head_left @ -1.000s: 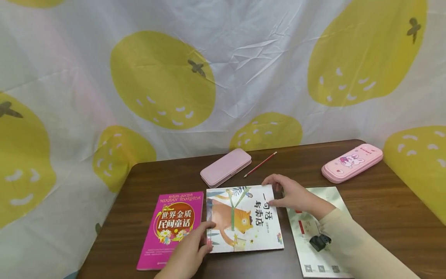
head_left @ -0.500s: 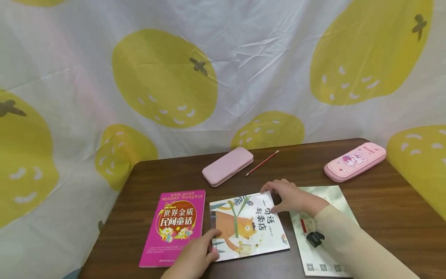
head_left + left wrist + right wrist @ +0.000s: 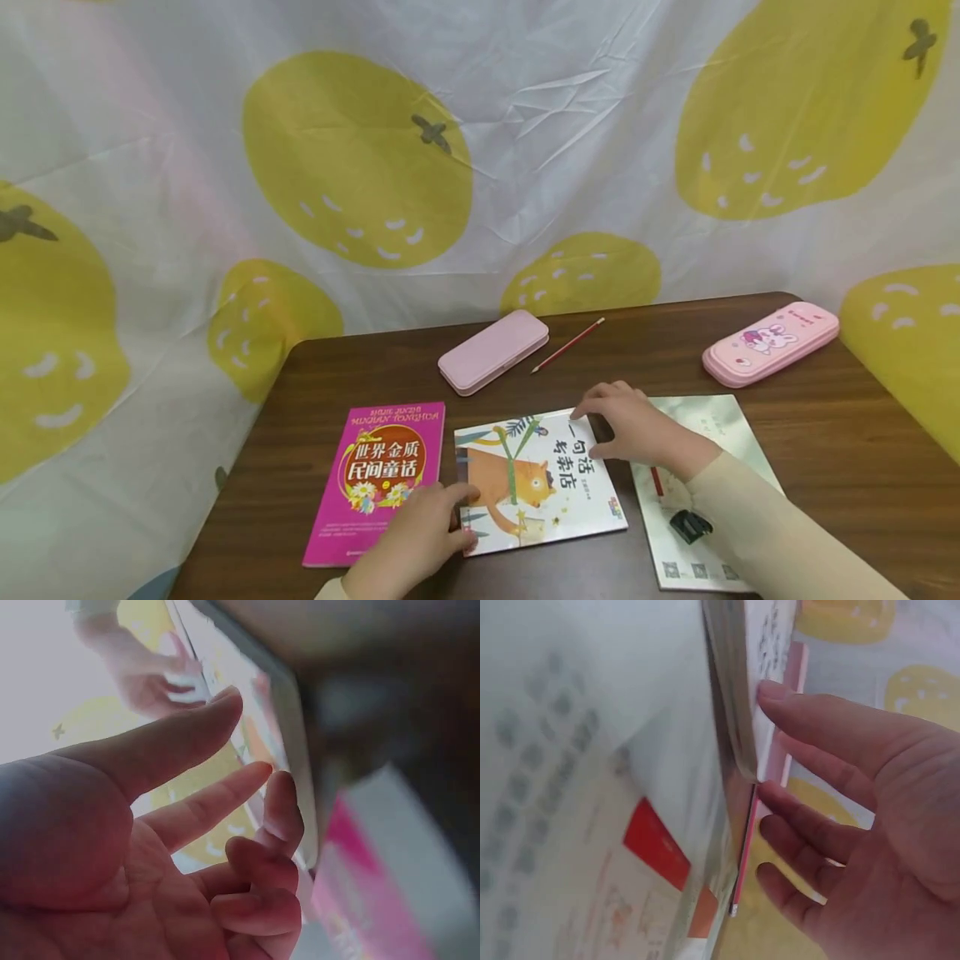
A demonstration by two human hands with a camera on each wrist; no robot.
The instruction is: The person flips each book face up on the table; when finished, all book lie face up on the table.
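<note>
A white picture book [image 3: 525,479] with an orange animal on its cover lies slightly turned on the table. My left hand [image 3: 420,529] touches its left edge with thumb and index finger; in the left wrist view this hand [image 3: 150,840] has its other fingers loosely bent. My right hand [image 3: 630,425] rests at the top right corner. In the right wrist view, the thumb of that hand [image 3: 885,802] touches the cover of the picture book [image 3: 769,667], and relaxed fingers reach its edge. A magenta book [image 3: 375,500] lies to the left, partly behind my left hand.
A pale green book [image 3: 708,415] lies under my right forearm. A small black device [image 3: 690,527] sits at the right sleeve. Behind are a plain pink case [image 3: 493,352], a red pencil [image 3: 568,345] and a pink rabbit case [image 3: 771,344]. A fruit-patterned cloth [image 3: 360,158] hangs behind the table.
The picture book has turned slightly counterclockwise and slid a little nearer, both hands keeping at its edges. Since half a second ago it has barely moved, while the view shifted slightly.
</note>
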